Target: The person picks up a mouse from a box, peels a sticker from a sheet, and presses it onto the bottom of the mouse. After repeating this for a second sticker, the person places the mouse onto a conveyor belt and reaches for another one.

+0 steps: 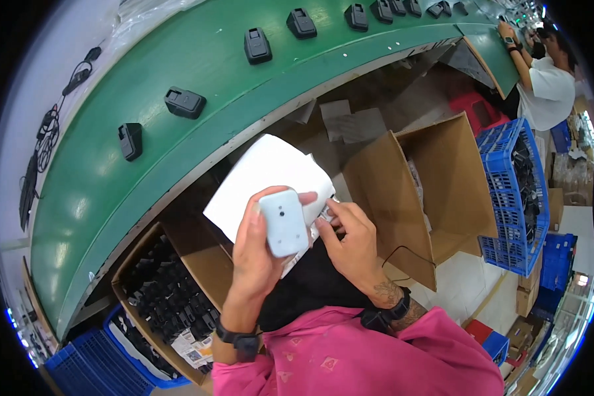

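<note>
My left hand (247,254) is wrapped round a pale blue, flat case with rounded corners (282,234); a dark dot and small marks show on its upper face. Beside it, my right hand (351,241) has thumb and fingers bent together at the printed edge of a large white sheet (274,168). What they pinch is mostly hidden. The sheet lies beneath both hands, over my dark-clothed lap. Both wrists wear black bands.
A green bench (145,72) curves ahead, bearing several black plastic docks (185,102). An open cardboard box (416,191) stands right, near a blue crate (518,198). Lower left, another box holds many black parts (171,290). A co-worker (551,86) is at the far right.
</note>
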The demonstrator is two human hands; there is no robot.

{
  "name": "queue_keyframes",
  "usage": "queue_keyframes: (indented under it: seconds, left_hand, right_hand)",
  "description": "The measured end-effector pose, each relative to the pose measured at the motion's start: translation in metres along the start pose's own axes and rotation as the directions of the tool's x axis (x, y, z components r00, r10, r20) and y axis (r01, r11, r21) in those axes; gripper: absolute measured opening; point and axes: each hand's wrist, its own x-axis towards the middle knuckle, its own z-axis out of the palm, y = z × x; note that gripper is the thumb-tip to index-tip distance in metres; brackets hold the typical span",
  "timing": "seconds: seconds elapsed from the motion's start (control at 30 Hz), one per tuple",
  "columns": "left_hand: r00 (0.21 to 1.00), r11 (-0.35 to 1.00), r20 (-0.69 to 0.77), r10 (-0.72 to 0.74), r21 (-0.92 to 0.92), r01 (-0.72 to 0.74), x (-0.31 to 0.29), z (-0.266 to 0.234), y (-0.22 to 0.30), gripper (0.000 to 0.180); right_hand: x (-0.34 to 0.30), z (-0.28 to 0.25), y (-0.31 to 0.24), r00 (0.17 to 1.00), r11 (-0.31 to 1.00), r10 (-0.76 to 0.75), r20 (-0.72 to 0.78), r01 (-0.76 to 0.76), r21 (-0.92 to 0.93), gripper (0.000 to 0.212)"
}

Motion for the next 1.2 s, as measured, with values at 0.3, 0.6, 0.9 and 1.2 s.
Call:
queue_keyframes:
  seconds: [0.3, 0.6, 0.9, 1.2]
  left_hand:
    - [0.996, 0.997, 0.057, -0.063, -0.044, 0.066, 0.005, -0.033, -0.017, 0.045]
    - [0.997, 0.997, 0.039, -0.073, -0.009, 0.073, 0.004, -0.032, -0.013, 0.058]
    - [0.991, 0.993, 0.068, -0.113, 0.033, 0.111, 0.005, -0.034, -0.005, 0.056]
    - [0.993, 0.986, 0.103, -0.06, 0.158, 0.043, 0.003, -0.033, -0.002, 0.048]
  right_hand:
    - [-0.001, -0.002, -0.006, 0.988, 0.968, 0.151, -0.025, -0.143, 0.207, 0.033]
    - [0.003, -0.004, -0.001, 0.975, 0.943, 0.221, 0.006, -0.215, 0.253, 0.044]
    - [0.013, -0.008, -0.006, 0.984, 0.976, 0.154, -0.09, -0.138, 0.166, 0.013]
    - [0.022, -0.055, -0.031, 0.947, 0.823, 0.318, 0.036, -0.294, 0.486, 0.004]
